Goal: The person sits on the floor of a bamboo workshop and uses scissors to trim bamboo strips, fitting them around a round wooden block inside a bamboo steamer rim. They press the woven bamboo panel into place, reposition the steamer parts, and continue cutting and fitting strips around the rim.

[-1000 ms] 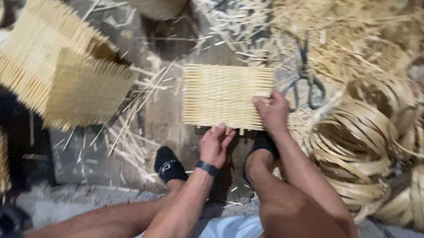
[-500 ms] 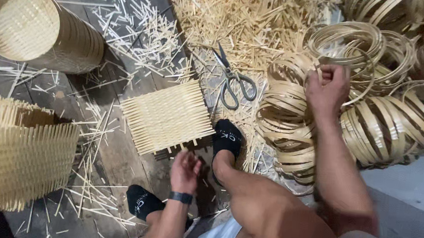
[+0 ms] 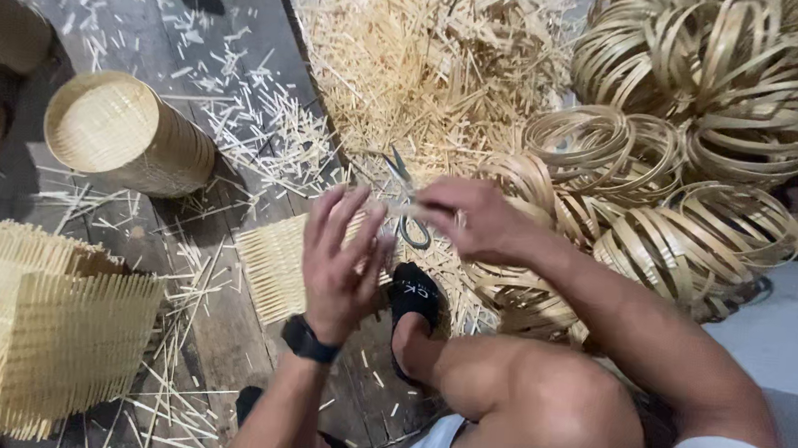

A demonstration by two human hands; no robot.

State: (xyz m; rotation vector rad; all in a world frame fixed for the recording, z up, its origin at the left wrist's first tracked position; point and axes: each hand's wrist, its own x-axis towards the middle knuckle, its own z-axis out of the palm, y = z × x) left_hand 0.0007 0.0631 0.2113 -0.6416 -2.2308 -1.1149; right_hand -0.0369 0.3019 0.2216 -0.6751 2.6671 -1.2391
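A big heap of bamboo rings filled the upper right. A round basket lay at the upper left. In the middle, the flat woven mat lay on the floor, under a foot. Above it the left hand was spread open, empty. The right hand seemed to pinch a thin strip; I could not tell. Scissors lay just behind. It looked like a strip being readied; next needs careful lining up.

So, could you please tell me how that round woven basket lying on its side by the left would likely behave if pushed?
The round woven basket lies on its side on the plank floor, so it would probably roll. Its thin woven strips suggest it is light for its size. The walls may flex a little under a firm squeeze, though the weave looks tight.
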